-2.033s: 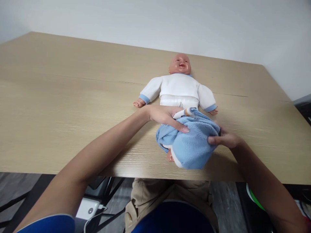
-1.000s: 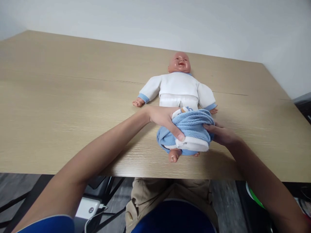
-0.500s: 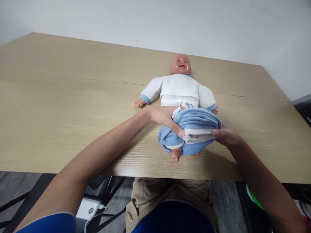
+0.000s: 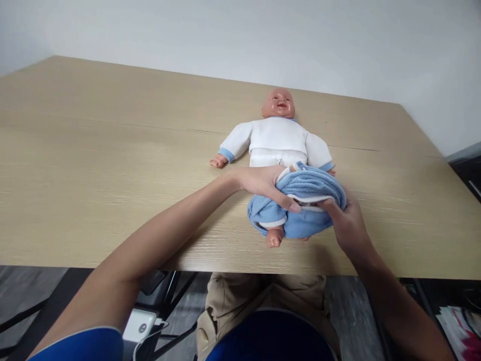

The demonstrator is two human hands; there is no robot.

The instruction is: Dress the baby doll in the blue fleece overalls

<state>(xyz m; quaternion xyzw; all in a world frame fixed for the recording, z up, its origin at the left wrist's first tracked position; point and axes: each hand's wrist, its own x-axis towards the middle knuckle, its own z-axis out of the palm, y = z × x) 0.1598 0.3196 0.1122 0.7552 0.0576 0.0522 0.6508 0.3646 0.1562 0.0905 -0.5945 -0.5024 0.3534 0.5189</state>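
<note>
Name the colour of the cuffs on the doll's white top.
Light blue cuffs, seen best in the head view.

Two seconds ago, one leg of the fluffy blue cloth pants (image 4: 310,183) hung down big and loose. Now it is bunched up in folds, and its soft white cuff (image 4: 311,199) has come round to the front with its hole showing. More of the shiny pink plastic foot (image 4: 274,237) shows now, and a bit of the other foot (image 4: 304,239) peeks out. The right hand (image 4: 351,225) has turned, and its fingers are at the hole. The left hand (image 4: 263,181) has its thumb further over, by the cuff.
</note>
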